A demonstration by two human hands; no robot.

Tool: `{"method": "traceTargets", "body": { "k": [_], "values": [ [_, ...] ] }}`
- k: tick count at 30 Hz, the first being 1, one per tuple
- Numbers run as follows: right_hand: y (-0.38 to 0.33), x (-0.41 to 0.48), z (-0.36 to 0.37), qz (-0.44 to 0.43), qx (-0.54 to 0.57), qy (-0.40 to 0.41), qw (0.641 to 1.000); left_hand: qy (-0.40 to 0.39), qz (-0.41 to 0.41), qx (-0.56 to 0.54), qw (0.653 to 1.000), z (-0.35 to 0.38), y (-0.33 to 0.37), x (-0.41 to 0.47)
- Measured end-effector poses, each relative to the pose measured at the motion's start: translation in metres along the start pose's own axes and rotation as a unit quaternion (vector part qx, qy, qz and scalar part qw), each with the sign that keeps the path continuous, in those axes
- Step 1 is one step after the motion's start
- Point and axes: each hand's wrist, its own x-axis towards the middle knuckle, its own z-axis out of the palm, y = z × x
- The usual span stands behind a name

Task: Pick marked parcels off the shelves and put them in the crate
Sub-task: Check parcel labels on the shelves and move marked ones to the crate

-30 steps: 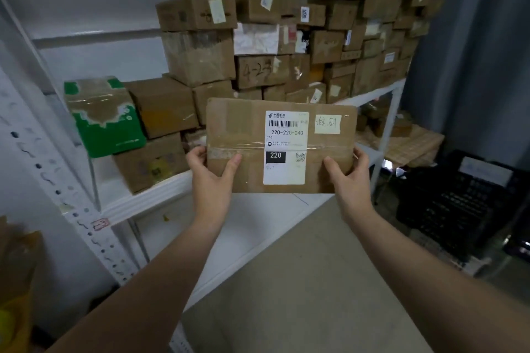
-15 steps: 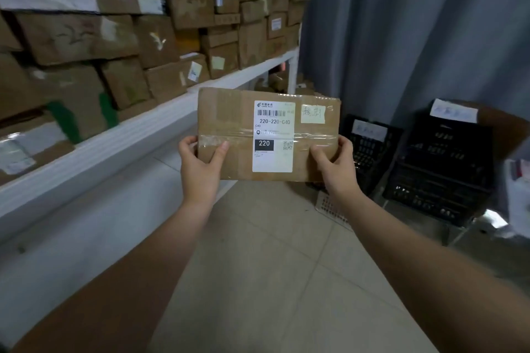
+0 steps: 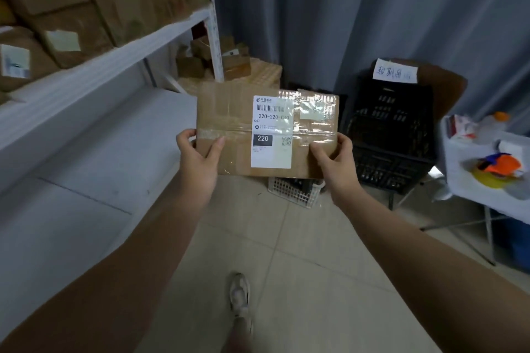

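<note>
A flat brown cardboard parcel (image 3: pixel 229 112) with a white label reading 220 and a small pale note is held up in front of me. My left hand (image 3: pixel 199 156) grips its lower left corner and my right hand (image 3: pixel 334 160) grips its lower right corner. Just behind and to the right of the parcel stands a black plastic crate (image 3: pixel 393 129) with a handwritten paper sign on its far rim. The parcel hides the crate's left part.
White shelves (image 3: pixel 94 66) stacked with brown boxes run along the left. More boxes (image 3: pixel 212 57) sit on a low stack in the corner. A white basket (image 3: pixel 295 192) lies on the floor under the parcel. A table with clutter (image 3: pixel 487 163) stands right. My shoe (image 3: pixel 239 292) is on the tiled floor.
The view has swung right, away from the shelves and toward the crates. The parcel stays in both hands and now sits in front of the black crate, which looks closer.
</note>
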Motion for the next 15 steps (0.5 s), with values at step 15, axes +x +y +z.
{"method": "traceTargets", "body": {
  "k": [15],
  "values": [
    [0.018,0.253,0.066,0.053,0.065,0.070,0.994,-0.116,0.029,0.035,0.992,0.127,-0.037,0.269]
  ]
}}
